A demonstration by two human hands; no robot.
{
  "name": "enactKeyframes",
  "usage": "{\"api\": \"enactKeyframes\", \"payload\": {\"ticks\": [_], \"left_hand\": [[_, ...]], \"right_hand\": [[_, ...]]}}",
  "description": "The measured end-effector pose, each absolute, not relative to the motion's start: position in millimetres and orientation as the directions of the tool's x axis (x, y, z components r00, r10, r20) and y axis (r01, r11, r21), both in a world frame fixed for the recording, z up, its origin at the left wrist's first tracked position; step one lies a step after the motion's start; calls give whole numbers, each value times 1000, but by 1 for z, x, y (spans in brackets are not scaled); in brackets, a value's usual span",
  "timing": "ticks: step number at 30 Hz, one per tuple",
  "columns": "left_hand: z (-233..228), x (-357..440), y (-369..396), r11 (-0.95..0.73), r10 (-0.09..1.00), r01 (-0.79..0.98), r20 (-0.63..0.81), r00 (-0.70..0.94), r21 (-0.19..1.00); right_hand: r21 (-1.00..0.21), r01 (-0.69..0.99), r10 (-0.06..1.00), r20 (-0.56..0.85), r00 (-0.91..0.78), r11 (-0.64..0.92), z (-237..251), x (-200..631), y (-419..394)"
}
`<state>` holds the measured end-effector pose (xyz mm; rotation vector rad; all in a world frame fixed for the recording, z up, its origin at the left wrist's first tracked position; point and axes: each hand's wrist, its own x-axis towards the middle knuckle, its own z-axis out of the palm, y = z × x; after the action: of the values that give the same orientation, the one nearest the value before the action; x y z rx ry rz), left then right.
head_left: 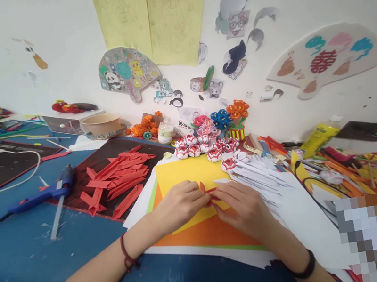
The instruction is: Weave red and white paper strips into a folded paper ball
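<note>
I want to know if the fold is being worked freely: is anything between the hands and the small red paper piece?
Nothing visible: the left hand and right hand both pinch the red paper piece directly, above the yellow sheet.

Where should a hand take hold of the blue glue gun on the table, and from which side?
Grip the glue gun by its thick handle end near the cable, coming from above. It lies flat on its side on the blue table, and that end is its thickest part.
</note>
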<state>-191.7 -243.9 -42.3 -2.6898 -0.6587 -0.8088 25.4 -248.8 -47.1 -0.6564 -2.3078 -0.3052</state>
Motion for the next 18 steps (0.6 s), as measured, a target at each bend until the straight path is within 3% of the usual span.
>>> {"api": "enactKeyframes", "payload": {"ticks": [14, 18], "left_hand": [[-45, -191, -242, -855, 332, 488, 537, 776, -176], [-48, -189, -242, -861, 355, 494, 557, 750, -116]], "right_hand": [[-116, 617, 474, 753, -456, 778, -49, 19, -253], [-128, 622, 486, 750, -449, 772, -50, 19, -253]]}}
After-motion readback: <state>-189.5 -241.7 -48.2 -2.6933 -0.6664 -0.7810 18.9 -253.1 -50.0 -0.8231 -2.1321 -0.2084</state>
